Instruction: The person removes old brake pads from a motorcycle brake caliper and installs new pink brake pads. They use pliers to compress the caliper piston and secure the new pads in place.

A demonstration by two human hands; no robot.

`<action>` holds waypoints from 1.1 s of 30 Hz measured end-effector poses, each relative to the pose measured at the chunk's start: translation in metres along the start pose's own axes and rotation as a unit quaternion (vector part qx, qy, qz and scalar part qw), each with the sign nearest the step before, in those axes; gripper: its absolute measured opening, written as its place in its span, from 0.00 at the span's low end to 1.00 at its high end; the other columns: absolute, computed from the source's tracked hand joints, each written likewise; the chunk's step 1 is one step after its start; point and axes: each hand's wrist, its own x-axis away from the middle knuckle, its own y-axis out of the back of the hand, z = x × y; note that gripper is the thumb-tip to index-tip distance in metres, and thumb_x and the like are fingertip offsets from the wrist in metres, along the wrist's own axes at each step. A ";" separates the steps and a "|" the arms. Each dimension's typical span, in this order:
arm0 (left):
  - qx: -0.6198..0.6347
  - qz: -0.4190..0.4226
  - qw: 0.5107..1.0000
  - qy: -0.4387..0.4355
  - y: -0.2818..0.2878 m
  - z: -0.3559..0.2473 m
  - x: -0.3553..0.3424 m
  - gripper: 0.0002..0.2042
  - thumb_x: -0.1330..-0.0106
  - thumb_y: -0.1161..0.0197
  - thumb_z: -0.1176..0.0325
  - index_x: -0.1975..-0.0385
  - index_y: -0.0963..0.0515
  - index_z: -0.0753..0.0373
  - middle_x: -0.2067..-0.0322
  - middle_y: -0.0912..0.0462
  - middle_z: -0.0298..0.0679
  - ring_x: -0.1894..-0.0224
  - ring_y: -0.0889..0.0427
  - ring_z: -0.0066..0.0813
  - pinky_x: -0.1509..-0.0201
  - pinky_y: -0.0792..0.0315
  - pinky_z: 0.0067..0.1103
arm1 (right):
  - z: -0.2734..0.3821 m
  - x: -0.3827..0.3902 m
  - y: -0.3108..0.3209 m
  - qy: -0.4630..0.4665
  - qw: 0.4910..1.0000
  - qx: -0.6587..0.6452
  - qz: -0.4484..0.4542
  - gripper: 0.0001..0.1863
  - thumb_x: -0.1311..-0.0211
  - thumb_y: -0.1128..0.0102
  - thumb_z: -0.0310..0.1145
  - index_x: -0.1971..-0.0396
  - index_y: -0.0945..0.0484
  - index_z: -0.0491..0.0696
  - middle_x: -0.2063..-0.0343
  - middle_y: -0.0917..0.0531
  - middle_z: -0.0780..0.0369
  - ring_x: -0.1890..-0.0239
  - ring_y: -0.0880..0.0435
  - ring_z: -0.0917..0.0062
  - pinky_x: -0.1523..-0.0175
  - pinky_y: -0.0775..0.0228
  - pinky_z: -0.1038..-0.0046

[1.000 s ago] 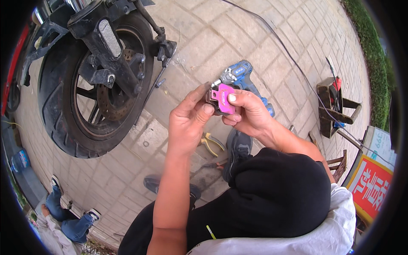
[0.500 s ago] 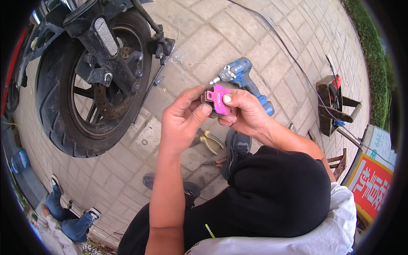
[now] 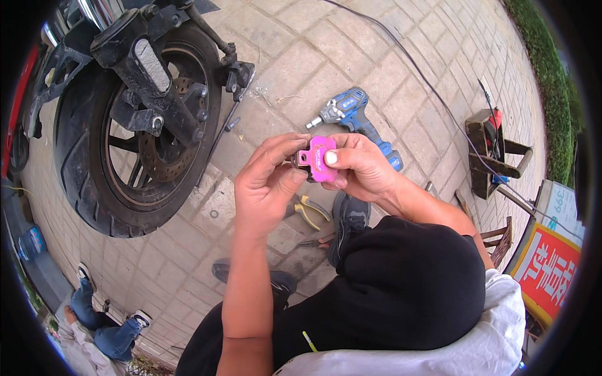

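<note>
Left hand (image 3: 266, 188) and right hand (image 3: 357, 166) meet raised, fingers curled, thumbs pinching together.

Glossy pink painted metal brake pad (image 3: 318, 164), matt rubber tyre (image 3: 75, 163), blue plastic impact driver (image 3: 354, 119), rough paving bricks (image 3: 313, 56)

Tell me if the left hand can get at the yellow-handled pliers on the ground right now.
Probably yes: the pliers lie uncovered on the paving just below the left hand, but it is on the pink brake pad.

Both hands — left hand (image 3: 266, 188) and right hand (image 3: 360, 169) — are gripping a pink brake pad (image 3: 318, 161); a blue power drill (image 3: 351, 119) is lying just beyond them.
</note>
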 end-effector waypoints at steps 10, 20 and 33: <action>0.062 -0.020 0.998 -0.002 0.000 0.018 0.005 0.17 0.36 0.39 0.79 0.47 0.26 0.69 0.46 0.25 0.44 0.47 0.23 0.31 0.44 0.27 0.25 | -0.005 -0.003 0.004 -0.012 0.999 -0.030 -0.020 0.11 0.42 0.38 0.30 0.64 0.22 0.37 0.74 0.19 0.60 0.81 0.31 0.83 0.74 0.38 0.80; -0.093 0.038 0.995 -0.001 0.010 -0.009 -0.006 0.13 0.40 0.36 0.82 0.55 0.20 0.69 0.51 0.20 0.49 0.51 0.19 0.32 0.50 0.24 0.23 | 0.002 0.001 -0.004 -0.022 0.999 0.004 -0.035 0.11 0.41 0.37 0.30 0.64 0.21 0.37 0.75 0.20 0.61 0.81 0.30 0.84 0.74 0.37 0.80; 0.038 -0.001 0.999 0.028 0.002 0.010 0.002 0.19 0.39 0.36 0.82 0.47 0.24 0.66 0.45 0.23 0.46 0.46 0.22 0.33 0.46 0.25 0.27 | -0.005 0.004 -0.001 0.046 0.997 0.015 -0.061 0.11 0.41 0.35 0.30 0.66 0.21 0.37 0.76 0.20 0.62 0.81 0.29 0.84 0.74 0.36 0.80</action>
